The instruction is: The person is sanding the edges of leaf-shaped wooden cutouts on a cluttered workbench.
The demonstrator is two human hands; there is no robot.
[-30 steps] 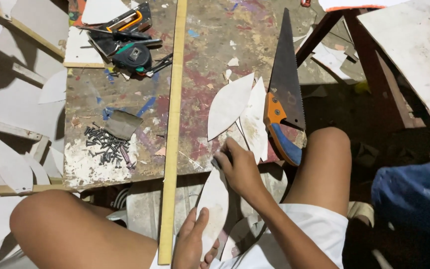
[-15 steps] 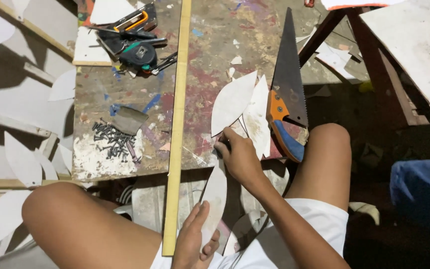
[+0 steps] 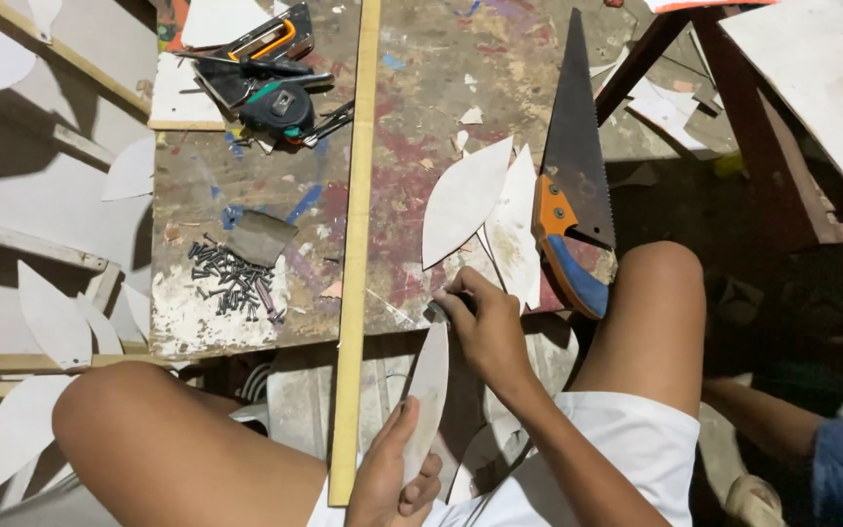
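left hand (image 3: 397, 478) grips the near end of a leaf-shaped cutout (image 3: 426, 395), thumb on top, fingers curled under. the cutout is held edge-up between the knees, its far tip at the near edge of the tabletop (image 3: 421, 107). right hand (image 3: 485, 327) is clenched on a small dark item at that far tip; what it is cannot be made out, likely an abrasive or small blade.

progress, as judged: shape is already cut out; work in hand looks like edge trimming or smoothing at the tip. two similar cutouts (image 3: 485, 210) lie flat on the tabletop just beyond the right hand, overlapping each other, so at least these are cut. more pale leaf shapes (image 3: 51, 317) lie on the floor to the left. how many remain to finish cannot be told.

cutout: thin, pale, flat sheet, pointed at both ends, long curved edges, surface dusty.

around: handsaw (image 3: 573, 166) with orange and blue handle just right of the flat cutouts; long wooden strip (image 3: 355, 244) running across the tabletop; pile of dark screws (image 3: 236, 278) left of it; tape measure (image 3: 280, 105) among tools at the far side.
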